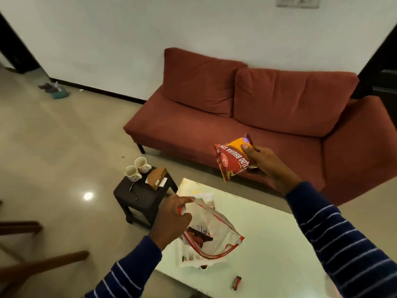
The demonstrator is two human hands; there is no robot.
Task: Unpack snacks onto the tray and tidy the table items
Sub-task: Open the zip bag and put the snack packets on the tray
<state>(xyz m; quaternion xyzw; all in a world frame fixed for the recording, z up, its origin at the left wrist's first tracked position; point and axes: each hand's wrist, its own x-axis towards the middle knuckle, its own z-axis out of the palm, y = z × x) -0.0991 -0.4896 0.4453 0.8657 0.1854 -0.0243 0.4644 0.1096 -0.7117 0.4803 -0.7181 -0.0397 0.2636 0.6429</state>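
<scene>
Right hand (265, 163), right of centre frame, pinches a red-and-orange foil snack packet (233, 159) in the air over the red fabric sofa (193, 117), clear of the pale glossy worktop (268, 237). Left hand (171, 220) grips the rim of a white plastic carrier bag with red trim (217, 235), holding it open on the worktop, dark packets inside. Lower centre, a small red wrapper (237, 282) lies on the worktop; centre left, a dark low side table (139, 196) carries two white printed mugs (137, 168) and a brown box (158, 177).

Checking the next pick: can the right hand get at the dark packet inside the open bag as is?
Probably not yet. The right hand is full, holding the red snack packet above the table. The way itself looks free: the left hand holds the bag mouth open, and the dark packet shows inside.
</scene>
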